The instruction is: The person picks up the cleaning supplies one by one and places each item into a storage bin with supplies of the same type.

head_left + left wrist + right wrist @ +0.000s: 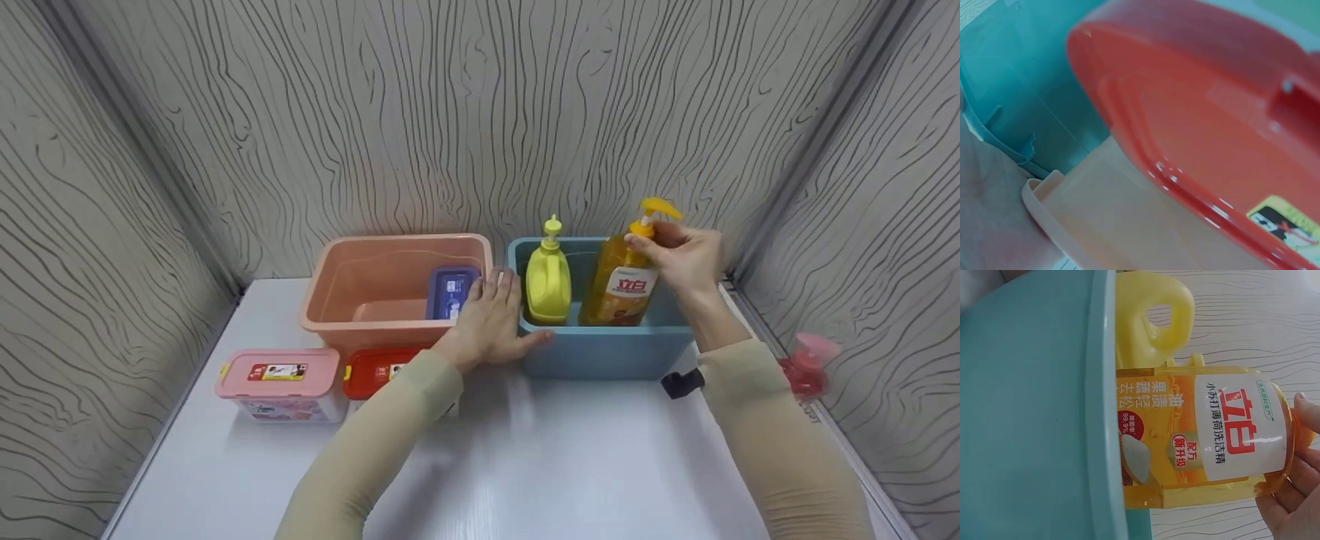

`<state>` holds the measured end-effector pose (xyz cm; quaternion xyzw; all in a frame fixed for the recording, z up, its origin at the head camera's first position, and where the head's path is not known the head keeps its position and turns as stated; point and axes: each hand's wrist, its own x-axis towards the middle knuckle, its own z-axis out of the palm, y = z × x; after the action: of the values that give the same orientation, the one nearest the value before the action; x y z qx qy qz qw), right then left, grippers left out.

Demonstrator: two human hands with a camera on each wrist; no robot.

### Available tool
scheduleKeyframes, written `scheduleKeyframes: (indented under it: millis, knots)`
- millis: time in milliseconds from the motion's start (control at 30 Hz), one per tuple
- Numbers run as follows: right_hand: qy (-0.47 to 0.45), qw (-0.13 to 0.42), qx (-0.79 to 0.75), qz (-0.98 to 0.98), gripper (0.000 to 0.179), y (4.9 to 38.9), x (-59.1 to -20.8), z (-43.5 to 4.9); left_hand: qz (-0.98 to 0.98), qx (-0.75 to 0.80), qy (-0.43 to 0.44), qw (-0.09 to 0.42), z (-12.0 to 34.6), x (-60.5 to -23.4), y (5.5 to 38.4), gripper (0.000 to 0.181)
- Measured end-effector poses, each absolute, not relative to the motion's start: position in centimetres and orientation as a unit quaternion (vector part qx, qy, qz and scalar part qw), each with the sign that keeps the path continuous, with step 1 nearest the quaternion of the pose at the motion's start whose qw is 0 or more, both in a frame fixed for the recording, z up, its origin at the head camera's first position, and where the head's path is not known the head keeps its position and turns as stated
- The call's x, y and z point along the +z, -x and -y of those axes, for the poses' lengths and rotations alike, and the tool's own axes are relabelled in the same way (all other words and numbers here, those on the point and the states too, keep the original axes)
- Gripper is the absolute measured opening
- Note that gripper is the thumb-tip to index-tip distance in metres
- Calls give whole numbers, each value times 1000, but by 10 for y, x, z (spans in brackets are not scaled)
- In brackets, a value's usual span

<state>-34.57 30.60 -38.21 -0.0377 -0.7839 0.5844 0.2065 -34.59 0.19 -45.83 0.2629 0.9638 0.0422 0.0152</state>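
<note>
My right hand (690, 259) grips the neck of an amber pump bottle of dish soap (1202, 427), just under its orange pump. The bottle leans to the right, its lower part inside the blue bin (600, 356). Beside it in that bin stands a yellow pump bottle (547, 285) with a side handle. My left hand (487, 322) lies with fingers extended across the neighbouring rims of the blue bin and the salmon-pink bin (352, 259). Inside the salmon-pink bin is a blue-purple box (448, 294) at the right end.
A pink-lidded tub (281, 373) and a red-lidded tub (367, 375) stand before the salmon-pink bin. My left forearm partly covers the red one. At the right table edge is a pink-red pump bottle (806, 369), partly behind my right sleeve. Wood-patterned walls (480, 112) enclose the table.
</note>
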Motion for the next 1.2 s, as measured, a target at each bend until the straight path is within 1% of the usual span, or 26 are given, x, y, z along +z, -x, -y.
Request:
scheduleKeyframes:
  millis: [200,500,867,1200]
  knots:
    - [36,201,593,779,52,346,-392,-301,-964,44,-262,14,-2,-457,345,120]
    - [40,197,575,793,52,343,-406,-297,-964,46,-260,16,-4,-457,345,120]
    - [36,186,587,787,52,343,-414,-295,-964,50,-261,19,-3,-455,346,119]
    - [56,147,573,804,57,341,-424,-292,-964,44,-262,18,-2,-455,345,119]
